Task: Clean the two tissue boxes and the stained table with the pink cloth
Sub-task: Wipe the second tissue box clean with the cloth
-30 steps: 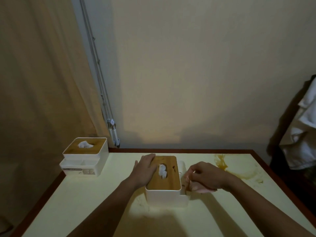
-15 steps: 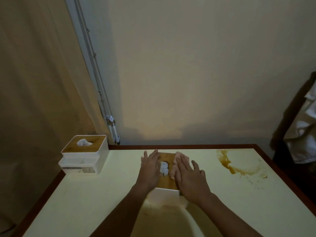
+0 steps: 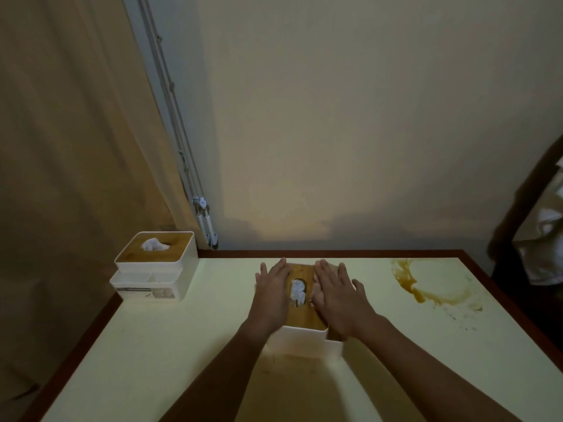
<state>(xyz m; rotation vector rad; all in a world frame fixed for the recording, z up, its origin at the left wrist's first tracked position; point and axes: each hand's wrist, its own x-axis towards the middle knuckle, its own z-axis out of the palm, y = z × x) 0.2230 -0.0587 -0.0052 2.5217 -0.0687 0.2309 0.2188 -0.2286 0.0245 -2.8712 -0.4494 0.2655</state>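
A white tissue box [image 3: 304, 341] with a wooden lid stands mid-table, a white tissue [image 3: 298, 292] poking from its slot. My left hand [image 3: 272, 292] lies flat on the lid's left side, fingers apart. My right hand [image 3: 338, 296] presses flat on the lid's right side, over the pink cloth [image 3: 316, 295]; only a sliver of cloth shows by the thumb. A second white tissue box [image 3: 155, 269] with a wooden top sits at the table's far left corner. A brown ring-shaped stain [image 3: 426, 289] marks the cream table [image 3: 182, 345] at the far right.
The table has a dark red-brown rim and butts against a beige wall. A tan curtain hangs at the left, with white pipes [image 3: 204, 220] beside it. Dark furniture draped with white fabric [image 3: 545, 239] stands past the right edge. Faint smudges lie in front of the near box.
My right hand came up from beside the box with the pink cloth and now lies flat on the lid. My left hand flattened and slid forward on the lid.
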